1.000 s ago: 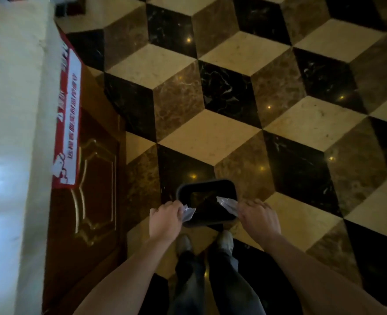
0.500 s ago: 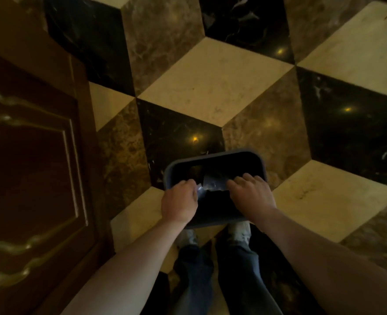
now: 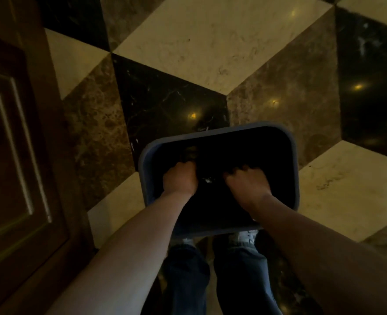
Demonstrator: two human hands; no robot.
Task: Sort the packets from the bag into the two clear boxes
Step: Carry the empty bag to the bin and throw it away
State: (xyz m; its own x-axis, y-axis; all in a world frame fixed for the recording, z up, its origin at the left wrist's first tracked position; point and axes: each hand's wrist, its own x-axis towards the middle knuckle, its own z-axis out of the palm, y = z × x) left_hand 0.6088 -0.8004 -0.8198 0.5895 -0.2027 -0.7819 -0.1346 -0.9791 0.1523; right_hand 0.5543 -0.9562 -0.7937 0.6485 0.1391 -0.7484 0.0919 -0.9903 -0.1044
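Observation:
A dark rectangular bin (image 3: 217,133) with a grey-blue rim stands on the floor in front of my feet. Both of my hands reach down inside it. My left hand (image 3: 180,178) is closed in a fist near the bin's left side. A small glinting scrap of clear plastic (image 3: 207,179) shows right beside its fingers. My right hand (image 3: 244,181) hangs to the right with its fingers pointing down into the dark, and whether it holds anything is hidden. No clear boxes, bag or packets are in view.
The floor is polished marble in a cube pattern of cream (image 3: 210,42), brown and black tiles. A dark wooden panelled counter front (image 3: 17,155) rises close on the left. My legs and shoes (image 3: 244,237) stand just behind the bin.
My view has dropped closer to the bin. Both hands, which held clear plastic pieces above the rim, have sunk into the bin, and only a small glint of plastic still shows.

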